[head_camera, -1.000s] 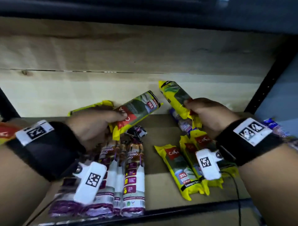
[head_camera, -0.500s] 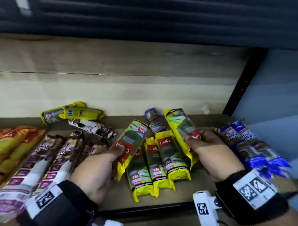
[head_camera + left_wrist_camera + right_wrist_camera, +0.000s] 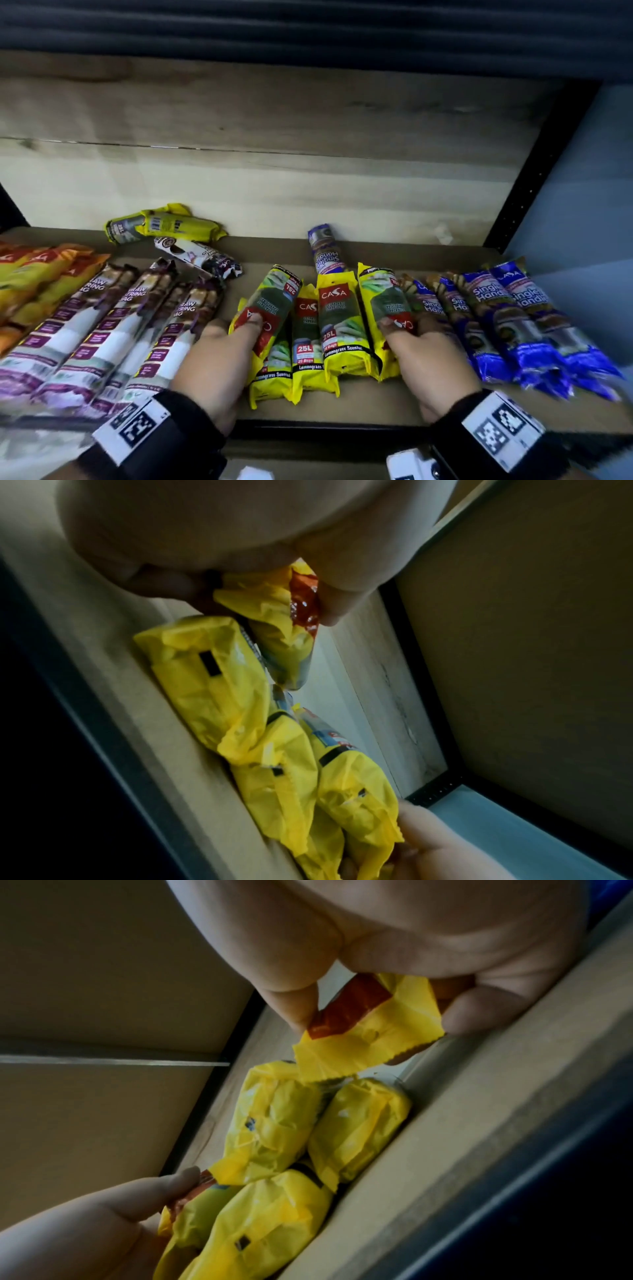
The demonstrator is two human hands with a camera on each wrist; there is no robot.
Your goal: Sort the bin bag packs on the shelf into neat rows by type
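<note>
Shelf (image 3: 394, 404), wooden, one level, bin bag packs partly sorted. Step in hand: closing up the yellow row at the front centre. Left hand (image 3: 219, 363) grips a yellow pack (image 3: 270, 301), thumb over its red label, the pack tilted toward 1 o'clock and overlapping the leftmost pack of the row. Right hand (image 3: 428, 356) grips a second yellow pack (image 3: 380, 301) at the row's right end, fingers curled around its near part; this pack lies almost parallel to its neighbours. Between the two held packs: two more yellow packs (image 3: 337, 325), side by side, labels up. At 9 o'clock of the row: purple-and-white drawstring packs (image 3: 113, 329), in line; beyond them, orange packs (image 3: 41, 274) at the shelf's left edge. At 3 o'clock: blue packs (image 3: 507, 315), in line, touching the right-hand yellow pack. Strays at 12 o'clock, against the back wall: one yellow pack lying crosswise (image 3: 164, 224), one dark drawstring pack (image 3: 198, 258) askew, one blue pack (image 3: 325, 253) standing behind the yellow row. Next move, by judgement: swing the tilted left pack straight and press both outer packs inward, level at the front edge; afterwards each stray wants fetching to its own colour.
</note>
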